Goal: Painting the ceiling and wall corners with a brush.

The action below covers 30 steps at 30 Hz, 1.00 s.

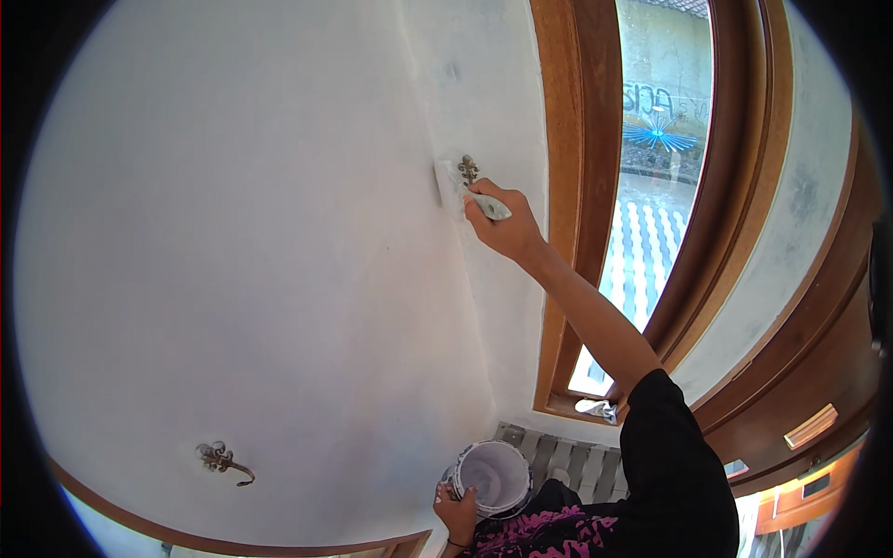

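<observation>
With my right arm stretched up, my right hand [503, 221] is closed round the pale handle of a paintbrush [452, 190]. The wide, white-coated head of the brush lies against the white wall [279, 232] by the inside corner. Right beside the brush head is an ornate metal wall hook [468, 168]. Low down near my body, my left hand [455, 511] grips a paint bucket [494, 472] by its rim, thumb inside. White paint coats the bucket's inner side; how much paint it holds I cannot tell.
A brown wooden window frame [581, 186] runs down the right of the corner. A crumpled whitish item [595, 409] lies on its sill. Another ornate hook [223, 458] sticks out at the lower left. A wooden door [800, 372] stands at the right, above a striped tiled floor [577, 460].
</observation>
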Each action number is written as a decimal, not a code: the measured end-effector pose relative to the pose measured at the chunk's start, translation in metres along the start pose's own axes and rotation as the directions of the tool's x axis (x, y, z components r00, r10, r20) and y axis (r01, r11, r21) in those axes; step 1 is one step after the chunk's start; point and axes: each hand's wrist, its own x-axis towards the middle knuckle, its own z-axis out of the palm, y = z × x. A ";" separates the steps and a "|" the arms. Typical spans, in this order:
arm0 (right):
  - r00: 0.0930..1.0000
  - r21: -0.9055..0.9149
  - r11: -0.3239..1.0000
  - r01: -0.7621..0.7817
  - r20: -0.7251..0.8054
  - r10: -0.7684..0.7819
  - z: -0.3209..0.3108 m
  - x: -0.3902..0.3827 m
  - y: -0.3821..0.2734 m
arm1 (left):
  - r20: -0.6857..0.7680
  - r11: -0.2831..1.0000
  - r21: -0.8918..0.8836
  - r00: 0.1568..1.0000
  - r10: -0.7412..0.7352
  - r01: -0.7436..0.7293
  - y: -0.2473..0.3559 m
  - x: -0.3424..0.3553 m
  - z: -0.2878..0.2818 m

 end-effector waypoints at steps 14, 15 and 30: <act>0.912 -0.269 0.897 0.350 -0.122 -0.392 -0.035 0.203 -0.067 | -0.241 0.976 -0.215 0.967 -0.076 0.023 0.015 0.004 0.023; 0.923 -0.278 0.906 0.320 -0.123 -0.364 -0.043 0.215 -0.085 | -0.243 0.975 -0.219 0.967 -0.073 0.019 0.020 0.004 0.025; 0.880 -0.283 0.858 0.428 -0.082 -0.467 -0.035 0.234 -0.094 | -0.377 0.982 0.190 0.922 0.083 -0.010 -0.024 0.004 0.047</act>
